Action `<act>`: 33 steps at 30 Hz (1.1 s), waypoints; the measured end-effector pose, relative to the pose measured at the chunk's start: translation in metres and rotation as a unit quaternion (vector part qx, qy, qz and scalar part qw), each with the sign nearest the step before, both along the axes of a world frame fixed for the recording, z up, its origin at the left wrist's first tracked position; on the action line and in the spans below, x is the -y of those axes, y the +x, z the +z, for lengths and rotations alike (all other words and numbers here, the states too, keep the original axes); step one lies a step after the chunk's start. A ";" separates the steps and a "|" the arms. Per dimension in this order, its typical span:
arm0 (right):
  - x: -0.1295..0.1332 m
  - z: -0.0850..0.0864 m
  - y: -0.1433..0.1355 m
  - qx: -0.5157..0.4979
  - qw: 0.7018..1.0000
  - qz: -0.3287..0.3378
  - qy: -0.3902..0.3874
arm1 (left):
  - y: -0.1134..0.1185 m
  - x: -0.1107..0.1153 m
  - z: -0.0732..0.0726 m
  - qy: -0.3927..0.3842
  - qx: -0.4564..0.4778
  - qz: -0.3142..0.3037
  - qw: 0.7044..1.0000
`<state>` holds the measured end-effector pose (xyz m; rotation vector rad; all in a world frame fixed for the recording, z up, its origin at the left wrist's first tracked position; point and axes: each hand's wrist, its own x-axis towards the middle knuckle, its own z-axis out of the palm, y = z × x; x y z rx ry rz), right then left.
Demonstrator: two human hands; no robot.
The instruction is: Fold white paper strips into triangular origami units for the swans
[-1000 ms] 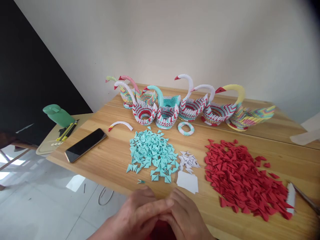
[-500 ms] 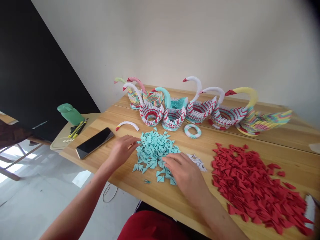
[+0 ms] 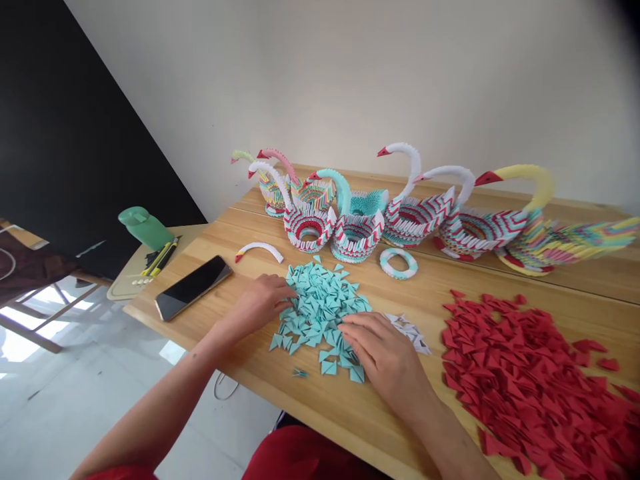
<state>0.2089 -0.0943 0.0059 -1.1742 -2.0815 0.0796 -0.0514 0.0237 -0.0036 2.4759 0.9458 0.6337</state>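
Observation:
A heap of turquoise folded-paper triangles (image 3: pixel 320 303) lies between my hands on the wooden table (image 3: pixel 240 230). My left hand (image 3: pixel 263 300) is at the heap's left edge, fingers reaching into the outer pieces and no piece visible in its grasp. Over the right side rests my right hand (image 3: pixel 383 347), palm down with fingers loosely bent and apart, touching the pieces. Its fingertips are partly hidden among the triangles. Beside that hand lies a small pile of white folded pieces (image 3: pixel 407 330). Nearer the front edge is a tiny turquoise clip-like piece (image 3: pixel 300 373).
Several paper swans (image 3: pixel 357 233) stand along the back. Before them lie a loose white swan neck (image 3: pixel 261 248) and a turquoise-and-white ring (image 3: pixel 399 264). A large red triangle heap (image 3: pixel 530 373) covers the right. A phone (image 3: pixel 194 288) lies left; a green bottle (image 3: pixel 146 228) is beyond.
The view has shifted slightly, so the swans and red heap appear farther right. My left hand has edged a little further into the turquoise heap. My right hand stays over its right side.

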 end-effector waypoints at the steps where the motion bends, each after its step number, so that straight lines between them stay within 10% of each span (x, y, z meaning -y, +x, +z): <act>1: 0.000 0.000 0.000 -0.006 1.000 0.000 0.000 | 0.001 0.000 -0.001 0.009 -0.003 -0.001 1.000; 8: 0.000 0.005 0.002 -0.022 1.000 0.000 0.006 | 0.004 0.000 0.000 0.068 -0.070 -0.019 0.995; 18: 0.007 0.011 -0.003 -0.134 0.990 0.021 -0.042 | 0.024 0.056 0.051 -0.015 0.066 0.006 0.998; 33: 0.011 0.025 0.004 -0.268 0.955 -0.023 -0.123 | 0.074 0.082 0.052 -0.087 0.229 0.010 0.969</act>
